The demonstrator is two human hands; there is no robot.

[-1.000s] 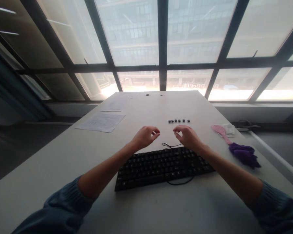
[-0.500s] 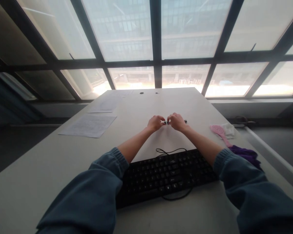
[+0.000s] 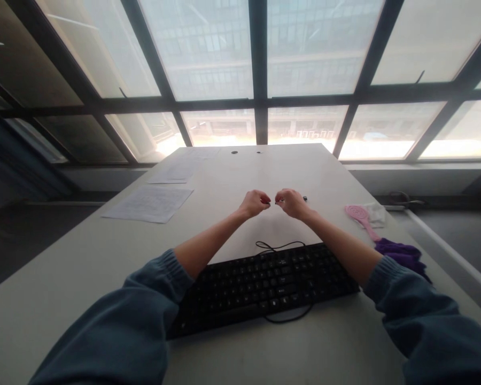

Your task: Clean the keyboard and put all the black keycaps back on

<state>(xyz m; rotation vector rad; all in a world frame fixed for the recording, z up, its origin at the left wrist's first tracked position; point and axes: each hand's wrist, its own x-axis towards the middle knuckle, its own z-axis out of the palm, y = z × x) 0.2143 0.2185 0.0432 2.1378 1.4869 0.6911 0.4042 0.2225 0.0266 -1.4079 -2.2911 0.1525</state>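
Observation:
Above the far middle of the white table, my left hand [image 3: 255, 203] is closed in a pinch, thumb and fingers pressed together. Facing it across a narrow gap, my right hand [image 3: 290, 202] pinches in the same way. Tiny dark bits show at both sets of fingertips, too small to name. Just right of my right hand is a small dark object [image 3: 305, 198], partly hidden by the hand. A black keyboard [image 3: 272, 283] lies under my forearms, its cable [image 3: 270, 247] looped behind it.
Printed papers [image 3: 150, 203] lie at the left. On the right edge are a pink hairbrush [image 3: 358, 215], a clear plastic bag [image 3: 377, 215] and a purple cloth [image 3: 401, 255]. A dark round disc [image 3: 234, 152] sits at the table's far end, before large windows.
My fingertips have tightened and the small dark pieces between them show less. My left forearm has swung outward to the left, uncovering more of the keyboard.

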